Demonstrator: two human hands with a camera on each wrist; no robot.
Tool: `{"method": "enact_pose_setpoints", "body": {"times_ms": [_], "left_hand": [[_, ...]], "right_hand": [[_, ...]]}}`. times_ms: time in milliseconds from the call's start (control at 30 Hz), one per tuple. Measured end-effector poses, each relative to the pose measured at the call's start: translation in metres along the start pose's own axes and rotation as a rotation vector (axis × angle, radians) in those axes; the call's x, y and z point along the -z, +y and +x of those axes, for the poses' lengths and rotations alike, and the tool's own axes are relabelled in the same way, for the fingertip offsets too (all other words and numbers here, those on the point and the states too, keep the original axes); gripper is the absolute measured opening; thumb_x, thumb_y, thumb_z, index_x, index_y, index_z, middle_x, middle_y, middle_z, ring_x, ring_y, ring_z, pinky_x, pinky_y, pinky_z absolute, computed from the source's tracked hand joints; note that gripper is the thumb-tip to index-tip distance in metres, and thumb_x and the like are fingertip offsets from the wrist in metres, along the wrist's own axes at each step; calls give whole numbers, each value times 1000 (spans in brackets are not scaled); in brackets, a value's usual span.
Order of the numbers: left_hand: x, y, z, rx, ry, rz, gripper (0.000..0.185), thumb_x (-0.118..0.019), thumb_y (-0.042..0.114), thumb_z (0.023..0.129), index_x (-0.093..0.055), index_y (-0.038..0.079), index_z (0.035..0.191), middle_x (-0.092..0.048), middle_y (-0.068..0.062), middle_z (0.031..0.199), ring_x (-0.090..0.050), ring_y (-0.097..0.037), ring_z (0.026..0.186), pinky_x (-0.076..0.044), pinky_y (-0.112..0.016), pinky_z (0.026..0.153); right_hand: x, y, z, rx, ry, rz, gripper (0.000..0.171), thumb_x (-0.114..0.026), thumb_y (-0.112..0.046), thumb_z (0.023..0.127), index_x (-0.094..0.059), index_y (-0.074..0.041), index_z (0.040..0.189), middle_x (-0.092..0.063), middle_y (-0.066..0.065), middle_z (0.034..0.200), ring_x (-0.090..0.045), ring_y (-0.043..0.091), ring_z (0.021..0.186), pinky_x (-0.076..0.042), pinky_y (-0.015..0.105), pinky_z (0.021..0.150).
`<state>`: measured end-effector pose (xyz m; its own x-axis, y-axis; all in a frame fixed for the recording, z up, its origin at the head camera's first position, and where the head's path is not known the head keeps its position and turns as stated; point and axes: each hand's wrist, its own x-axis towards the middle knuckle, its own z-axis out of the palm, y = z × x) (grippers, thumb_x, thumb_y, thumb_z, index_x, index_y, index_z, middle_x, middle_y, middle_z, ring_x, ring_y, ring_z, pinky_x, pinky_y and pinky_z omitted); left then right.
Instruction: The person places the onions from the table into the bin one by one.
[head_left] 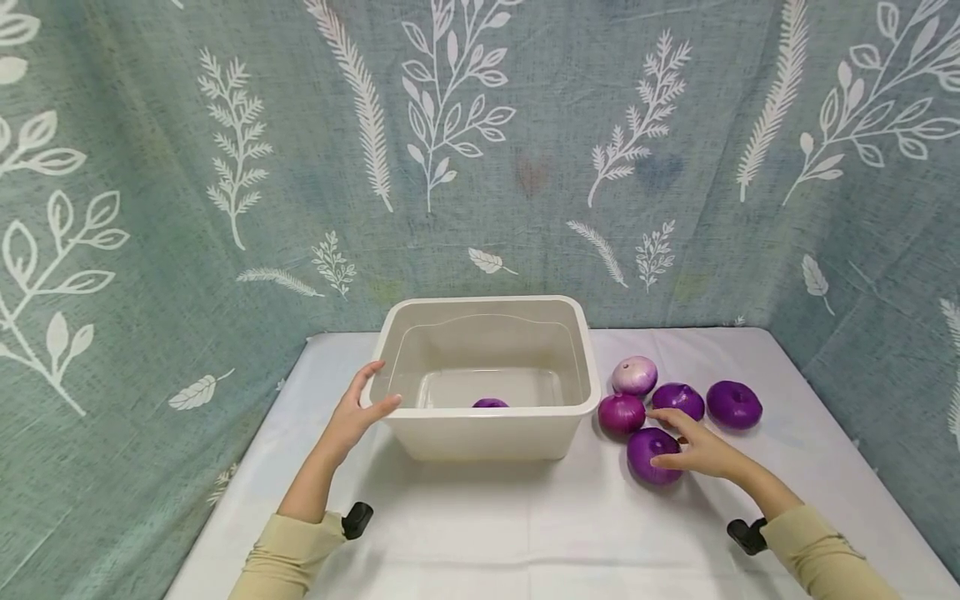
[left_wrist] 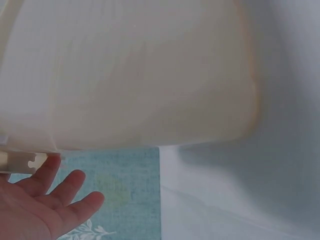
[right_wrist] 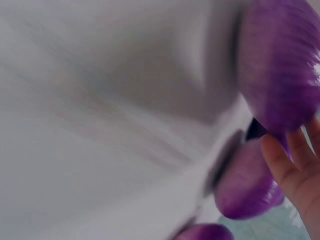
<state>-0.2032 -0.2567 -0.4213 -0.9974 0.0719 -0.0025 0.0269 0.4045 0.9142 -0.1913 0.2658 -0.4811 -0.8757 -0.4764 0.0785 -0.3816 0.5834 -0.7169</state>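
Observation:
A beige plastic bin (head_left: 480, 437) stands on the table with one purple onion (head_left: 491, 402) inside, mostly hidden by the front wall. My left hand (head_left: 352, 421) is at the bin's left front corner, its thumb and forefinger by the rim; in the left wrist view its other fingers (left_wrist: 82, 210) extend loosely under the rim. On the right, my right hand (head_left: 701, 450) spreads thumb and fingers about the nearest purple onion (head_left: 648, 457). Up close, the fingers (right_wrist: 282, 160) are fairly straight beside that onion (right_wrist: 280, 65); whether they grip it is unclear.
Beside the bin's right side lie a pale pink-white onion (head_left: 634, 375), a reddish-purple onion (head_left: 621, 414) and two dark purple ones, one behind my right hand (head_left: 678, 400) and one farther right (head_left: 734, 405). Patterned green cloth (head_left: 525, 167) hangs around the white table (head_left: 480, 525).

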Motion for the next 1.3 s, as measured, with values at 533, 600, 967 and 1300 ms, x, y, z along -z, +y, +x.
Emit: {"method": "enact_pose_setpoints", "body": {"times_ms": [533,600,967,1300], "left_hand": [[-1,1,-1,-5,-5,-15,69,-60,24,86,-22,17,144,-10,-14,152,-8,-35,138,-20,-63,102],[0,1,0,-1,-8,-20,69,-60,23,87,-21,17,144,-9,-14,152,-7,-35,138,-20,-63,102],[0,1,-1,10,-14,-21,70,-60,24,87,-21,17,144,-8,-14,152,-7,-35,138,-20,-62,102],[0,0,-1,3,-3,-1,70,-61,28,86,-22,19,143,-11,-13,152,-8,-36,138,-19,-64,101]], "right_hand": [[-29,20,-8,22,-18,-65,81,-81,-28,64,-40,-2,129,-33,33,132,-32,55,117,-38,67,82],[-29,22,-8,25,-12,-62,82,-81,-28,63,-39,-2,129,-35,33,131,-34,54,117,-38,66,82],[-25,18,-8,-14,-39,-45,82,-80,-27,66,-37,-2,131,-34,33,132,-39,53,114,-42,63,80],[-6,11,-7,30,14,-74,76,-80,-24,66,-42,1,127,-39,29,128,-43,47,112,-41,58,83]]}}
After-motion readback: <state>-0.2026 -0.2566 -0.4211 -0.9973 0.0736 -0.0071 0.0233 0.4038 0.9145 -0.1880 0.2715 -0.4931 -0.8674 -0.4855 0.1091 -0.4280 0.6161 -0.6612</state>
